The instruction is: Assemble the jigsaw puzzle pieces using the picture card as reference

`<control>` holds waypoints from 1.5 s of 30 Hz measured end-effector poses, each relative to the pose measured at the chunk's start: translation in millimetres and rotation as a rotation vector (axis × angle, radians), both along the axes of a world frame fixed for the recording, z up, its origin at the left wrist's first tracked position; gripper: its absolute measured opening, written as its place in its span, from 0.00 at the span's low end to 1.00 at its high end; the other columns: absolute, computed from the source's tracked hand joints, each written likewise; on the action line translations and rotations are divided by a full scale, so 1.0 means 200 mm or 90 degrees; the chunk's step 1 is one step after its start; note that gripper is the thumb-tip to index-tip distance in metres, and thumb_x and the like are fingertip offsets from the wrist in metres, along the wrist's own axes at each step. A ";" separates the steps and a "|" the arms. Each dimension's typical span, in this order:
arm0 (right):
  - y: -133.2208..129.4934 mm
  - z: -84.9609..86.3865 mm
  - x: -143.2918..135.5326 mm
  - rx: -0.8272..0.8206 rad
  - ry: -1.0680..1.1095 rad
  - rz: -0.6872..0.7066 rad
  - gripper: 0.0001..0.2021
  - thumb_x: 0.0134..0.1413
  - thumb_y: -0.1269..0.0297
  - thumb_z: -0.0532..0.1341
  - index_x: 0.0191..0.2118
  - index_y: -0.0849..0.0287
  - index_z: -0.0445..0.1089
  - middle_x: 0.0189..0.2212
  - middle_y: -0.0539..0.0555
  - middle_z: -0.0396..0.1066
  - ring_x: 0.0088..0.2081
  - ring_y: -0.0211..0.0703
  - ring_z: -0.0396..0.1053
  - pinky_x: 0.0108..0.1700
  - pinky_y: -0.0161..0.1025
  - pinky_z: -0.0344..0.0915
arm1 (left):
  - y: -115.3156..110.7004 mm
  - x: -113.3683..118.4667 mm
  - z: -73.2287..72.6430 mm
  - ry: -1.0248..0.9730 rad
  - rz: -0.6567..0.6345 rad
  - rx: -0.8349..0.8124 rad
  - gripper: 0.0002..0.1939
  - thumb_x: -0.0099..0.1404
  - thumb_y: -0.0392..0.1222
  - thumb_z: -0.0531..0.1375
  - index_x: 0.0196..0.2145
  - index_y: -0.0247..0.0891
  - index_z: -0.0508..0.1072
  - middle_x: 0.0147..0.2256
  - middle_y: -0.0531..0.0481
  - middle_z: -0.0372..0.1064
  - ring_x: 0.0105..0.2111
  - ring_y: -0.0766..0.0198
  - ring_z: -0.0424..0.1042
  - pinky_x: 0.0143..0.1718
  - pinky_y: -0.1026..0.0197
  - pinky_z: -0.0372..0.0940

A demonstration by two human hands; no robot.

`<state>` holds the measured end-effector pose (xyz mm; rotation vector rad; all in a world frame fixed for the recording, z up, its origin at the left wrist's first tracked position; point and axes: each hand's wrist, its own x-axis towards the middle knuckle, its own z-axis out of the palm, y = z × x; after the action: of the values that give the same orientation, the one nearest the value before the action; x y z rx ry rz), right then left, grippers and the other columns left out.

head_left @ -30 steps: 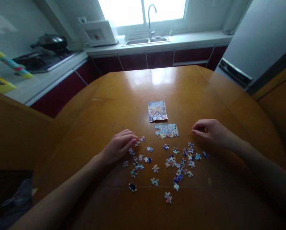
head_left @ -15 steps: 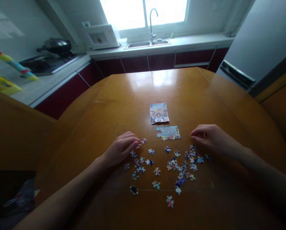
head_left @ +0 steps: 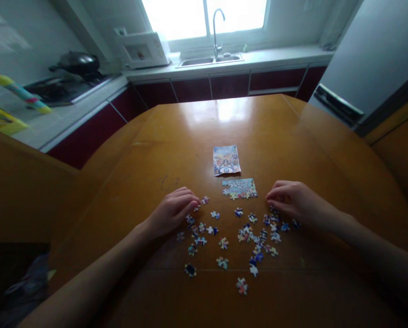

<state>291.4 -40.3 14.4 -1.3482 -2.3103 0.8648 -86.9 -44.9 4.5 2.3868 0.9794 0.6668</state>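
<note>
On the near tabletop (head_left: 176, 146), loose puzzle pieces (head_left: 223, 243), scattered. Left hand (head_left: 173, 208) at their left edge, partly in the way; can't tell if fingers grip. Right hand (head_left: 294, 199): fingertips together, closer to joined section (head_left: 240, 188) than before. Picture sheet (head_left: 226, 160) just beyond; sink (head_left: 197, 61) at back.

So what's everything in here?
Loose pieces: many, multicoloured, table
Joined puzzle: one, bluish, table
Picture sheet: one, bluish, table
Table: one, brown, middle
Pot: one, black, stove
Stove: one, black, left
Tube: one, multicoloured, left
Packet: one, yellow, left
Microwave: one, white, back
Sink with tap: one, silver, back
Window: one, white, back
Counter: one, white, back
Cupboards: several, red, back
Fridge: one, grey, right
Left hand: one, bare, beside pieces
Right hand: one, bare, beside pieces
</note>
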 end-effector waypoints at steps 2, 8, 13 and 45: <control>-0.03 0.00 -0.03 -0.024 0.015 0.033 0.06 0.59 0.65 0.63 0.35 0.56 0.79 0.34 0.54 0.74 0.31 0.38 0.70 0.33 0.37 0.66 | 0.00 0.00 0.00 -0.003 0.006 -0.004 0.11 0.74 0.38 0.53 0.39 0.37 0.75 0.34 0.48 0.71 0.36 0.64 0.70 0.39 0.61 0.64; -0.10 -0.02 -0.11 0.006 -0.012 0.087 0.05 0.58 0.65 0.64 0.37 0.55 0.79 0.35 0.54 0.73 0.36 0.40 0.70 0.37 0.37 0.66 | 0.00 0.01 0.01 -0.008 0.008 -0.003 0.12 0.74 0.40 0.53 0.39 0.36 0.75 0.34 0.47 0.71 0.35 0.63 0.70 0.38 0.61 0.65; -0.13 -0.05 -0.14 0.063 -0.029 0.090 0.05 0.58 0.66 0.64 0.38 0.56 0.78 0.35 0.55 0.72 0.37 0.42 0.69 0.39 0.39 0.66 | 0.00 0.01 0.01 -0.008 0.006 -0.002 0.12 0.74 0.41 0.53 0.38 0.36 0.75 0.34 0.47 0.72 0.35 0.63 0.70 0.38 0.61 0.65; -0.07 -0.04 -0.23 0.154 -0.043 0.127 0.07 0.60 0.69 0.60 0.31 0.59 0.71 0.32 0.55 0.70 0.35 0.42 0.65 0.36 0.41 0.63 | 0.03 0.33 0.02 -0.071 0.019 0.053 0.05 0.70 0.37 0.58 0.37 0.40 0.75 0.38 0.48 0.75 0.39 0.60 0.69 0.42 0.54 0.67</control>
<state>245.4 -55.2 6.3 -1.0746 -2.5379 0.5769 -21.6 -38.0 9.1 2.3812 0.9580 0.8574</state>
